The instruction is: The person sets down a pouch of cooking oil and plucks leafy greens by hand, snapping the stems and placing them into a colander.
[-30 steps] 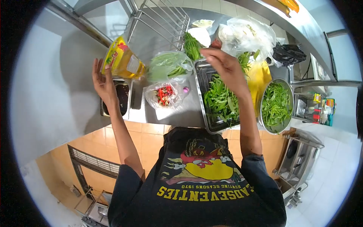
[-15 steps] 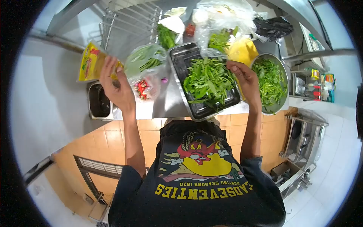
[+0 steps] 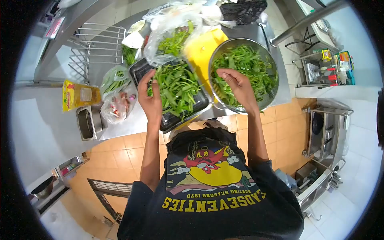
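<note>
My left hand is at the left side of a black tray, fingers curved and apart beside the cut green leaves heaped in it. My right hand hangs over the left part of a metal colander, its thumb and fingertips pinched together. Whatever sits in that pinch, if anything, is too small to make out. More cut greens fill the colander. Between tray and colander lies a yellow cutting board, partly covered.
A clear plastic bag with leaves overlaps the tray's far edge. To the left are a yellow pouch, a steel container, a bag of red chillies and a wire rack. A black plastic bag lies behind.
My view has turned to the right. My left hand has moved from beside the yellow pouch to the tray's left side. My right hand has gone from the tray's right edge to over the colander.
</note>
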The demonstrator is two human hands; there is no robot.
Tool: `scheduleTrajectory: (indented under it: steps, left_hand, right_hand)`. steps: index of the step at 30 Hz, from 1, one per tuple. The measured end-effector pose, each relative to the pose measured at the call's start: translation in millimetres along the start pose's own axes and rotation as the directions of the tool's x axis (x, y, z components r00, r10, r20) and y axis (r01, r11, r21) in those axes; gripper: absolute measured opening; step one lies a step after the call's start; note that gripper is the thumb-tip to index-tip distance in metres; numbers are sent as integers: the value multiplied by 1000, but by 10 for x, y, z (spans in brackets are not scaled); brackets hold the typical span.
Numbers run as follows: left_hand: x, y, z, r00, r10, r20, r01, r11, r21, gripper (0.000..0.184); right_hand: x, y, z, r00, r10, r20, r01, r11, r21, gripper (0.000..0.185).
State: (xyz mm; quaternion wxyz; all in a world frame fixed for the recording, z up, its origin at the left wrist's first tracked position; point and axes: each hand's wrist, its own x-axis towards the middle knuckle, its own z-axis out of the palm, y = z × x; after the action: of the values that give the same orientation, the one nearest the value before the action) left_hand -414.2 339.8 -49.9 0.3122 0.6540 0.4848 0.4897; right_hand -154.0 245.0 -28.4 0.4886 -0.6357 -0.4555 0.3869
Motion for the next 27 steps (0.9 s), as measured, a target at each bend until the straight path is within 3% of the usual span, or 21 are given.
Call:
scheduleTrajectory:
  steps: [4, 7, 14, 15, 19, 23, 26, 27]
  left_hand:
    - [-226, 299, 491, 988, -39, 149, 41, 999, -9, 25]
    - [-361, 451, 863, 945, 23, 327, -4, 998, -59, 24]
    - [-463, 679, 1603, 727, 21, 687, 66, 993, -100, 20]
    - [-471, 694, 1707, 726, 122, 677, -7, 985, -170, 18]
    - [-543, 722, 1986, 587, 80, 806, -82, 996, -40, 17]
    - [-665, 738, 2275, 647, 186, 740, -227, 973, -47, 16]
    - [-756, 816, 2472, 760, 162, 629, -213, 977, 5, 17]
    - [-786, 806, 2540, 794, 107, 599, -158, 987, 32, 26]
  right_hand:
    - [-71, 180, -439, 999, 27, -27, -26, 999, 48, 24]
    - [-101, 298, -753, 997, 19, -70, -21, 1000, -16, 24]
    - [-273, 600, -1237, 963, 16, -270, -42, 995, -90, 21]
    - [-295, 547, -1290, 962, 36, -271, -62, 994, -90, 21]
    - [-336, 589, -1447, 950, 50, -307, -97, 985, -142, 21]
    - [-275, 565, -1640, 950, 69, -303, -123, 979, -165, 21]
    - [-197, 586, -1812, 971, 77, -226, -121, 975, -184, 21]
    - [-165, 604, -1870, 979, 72, -190, -109, 976, -189, 21]
